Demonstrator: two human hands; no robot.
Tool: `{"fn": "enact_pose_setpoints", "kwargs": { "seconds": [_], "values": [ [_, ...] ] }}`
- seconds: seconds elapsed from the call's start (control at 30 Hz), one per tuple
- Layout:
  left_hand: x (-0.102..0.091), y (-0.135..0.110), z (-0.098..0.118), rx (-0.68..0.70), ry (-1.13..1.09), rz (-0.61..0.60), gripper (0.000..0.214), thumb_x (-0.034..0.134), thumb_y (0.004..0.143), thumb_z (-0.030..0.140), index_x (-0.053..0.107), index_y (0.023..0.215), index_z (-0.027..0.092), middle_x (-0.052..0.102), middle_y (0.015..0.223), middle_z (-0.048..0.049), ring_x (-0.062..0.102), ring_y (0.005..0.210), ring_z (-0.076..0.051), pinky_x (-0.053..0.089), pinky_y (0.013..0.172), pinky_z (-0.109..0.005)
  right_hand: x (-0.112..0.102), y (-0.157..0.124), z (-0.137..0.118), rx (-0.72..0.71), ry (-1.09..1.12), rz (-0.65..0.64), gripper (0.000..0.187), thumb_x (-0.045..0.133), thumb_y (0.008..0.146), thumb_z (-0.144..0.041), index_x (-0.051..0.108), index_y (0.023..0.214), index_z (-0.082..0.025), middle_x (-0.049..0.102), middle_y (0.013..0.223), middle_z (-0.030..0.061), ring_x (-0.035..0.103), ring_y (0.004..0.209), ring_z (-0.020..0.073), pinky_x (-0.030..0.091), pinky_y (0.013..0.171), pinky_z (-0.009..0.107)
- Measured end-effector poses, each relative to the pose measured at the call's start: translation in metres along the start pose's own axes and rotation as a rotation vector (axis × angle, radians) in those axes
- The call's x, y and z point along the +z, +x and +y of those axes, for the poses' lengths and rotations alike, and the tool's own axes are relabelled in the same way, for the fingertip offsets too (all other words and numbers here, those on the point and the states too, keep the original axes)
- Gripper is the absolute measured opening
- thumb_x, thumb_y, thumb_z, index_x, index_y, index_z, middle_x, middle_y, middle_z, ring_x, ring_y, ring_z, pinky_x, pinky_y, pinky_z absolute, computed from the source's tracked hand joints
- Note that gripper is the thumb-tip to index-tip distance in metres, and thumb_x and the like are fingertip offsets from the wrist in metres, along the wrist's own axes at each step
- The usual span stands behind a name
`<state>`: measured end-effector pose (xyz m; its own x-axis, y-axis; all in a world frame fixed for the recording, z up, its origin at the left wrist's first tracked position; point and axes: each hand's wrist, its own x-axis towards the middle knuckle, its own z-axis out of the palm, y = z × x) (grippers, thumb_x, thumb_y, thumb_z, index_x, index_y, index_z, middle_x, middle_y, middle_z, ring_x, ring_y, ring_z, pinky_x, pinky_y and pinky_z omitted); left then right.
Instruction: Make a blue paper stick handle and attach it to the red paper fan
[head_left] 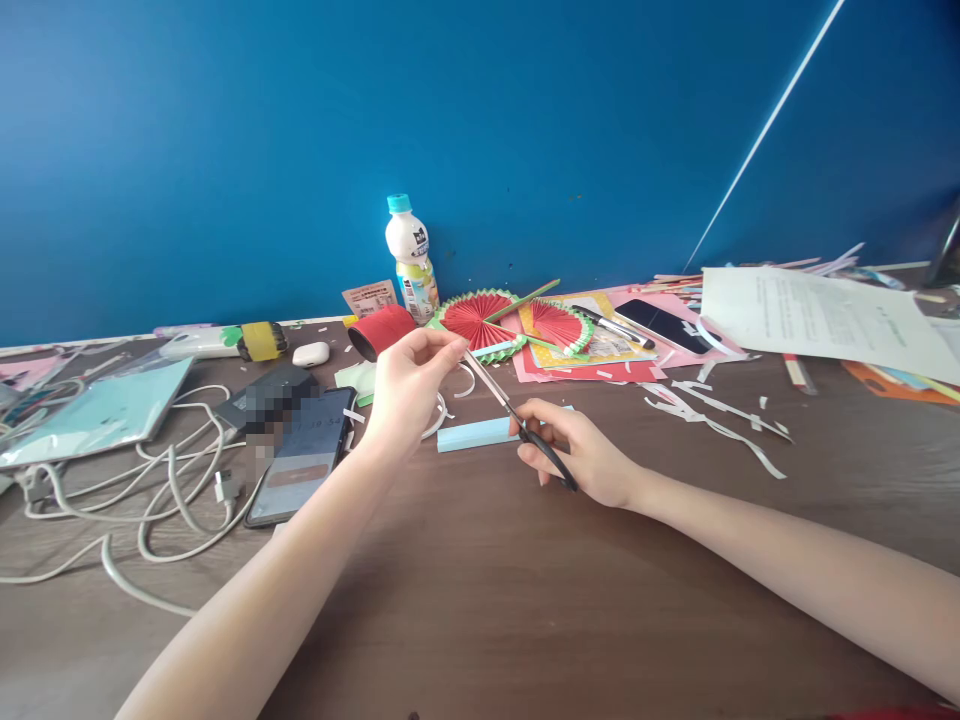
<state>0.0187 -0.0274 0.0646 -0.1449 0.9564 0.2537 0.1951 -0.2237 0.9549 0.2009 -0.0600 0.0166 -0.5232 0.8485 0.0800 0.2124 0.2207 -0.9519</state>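
My right hand (566,445) is closed round the black handles of a pair of scissors (551,455). Their metal blades slant up and left toward my left hand (412,385). Its thumb and fingers are pinched together beside the blade tips; what they hold is too small or hidden to make out. A folded light-blue paper strip (474,434) lies on the table, partly behind my right hand. Just beyond the blades, red folded-paper fans (480,315) with green and white edges lie spread out.
A drink bottle (411,260) stands against the blue wall (480,120). On the left are a phone (300,465), tangled white cables (169,500) and an earphone case (310,354). Rightward lie another phone (664,326), paper scraps (720,415) and a printed sheet (817,315).
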Motion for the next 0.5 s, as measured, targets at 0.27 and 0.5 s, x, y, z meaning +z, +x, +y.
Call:
{"fn": "enact_pose_setpoints", "kwargs": {
  "seconds": [0.27, 0.5],
  "values": [
    [-0.0012, 0.0015, -0.0023, -0.012, -0.01, -0.008, 0.018, 0.067, 0.066, 0.035, 0.064, 0.07, 0.017, 0.064, 0.068, 0.0002, 0.056, 0.063, -0.01, 0.043, 0.061, -0.021, 0.0003, 0.0005, 0.0048, -0.004, 0.002, -0.002, 0.025, 0.056, 0.079, -0.042, 0.047, 0.088, -0.02, 0.04, 0.062, -0.0067, 0.048, 0.046, 0.0068, 0.04, 0.049, 0.022],
    [-0.0019, 0.0025, 0.0003, -0.038, -0.035, -0.01, 0.018, 0.063, 0.069, 0.035, 0.066, 0.07, 0.018, 0.06, 0.065, 0.0008, 0.05, 0.058, -0.009, 0.041, 0.059, -0.021, 0.0007, 0.0001, 0.0026, 0.002, -0.001, 0.016, 0.025, 0.056, 0.079, -0.042, 0.047, 0.085, -0.02, 0.04, 0.061, -0.0071, 0.048, 0.045, 0.007, 0.04, 0.048, 0.022]
  ]
}}
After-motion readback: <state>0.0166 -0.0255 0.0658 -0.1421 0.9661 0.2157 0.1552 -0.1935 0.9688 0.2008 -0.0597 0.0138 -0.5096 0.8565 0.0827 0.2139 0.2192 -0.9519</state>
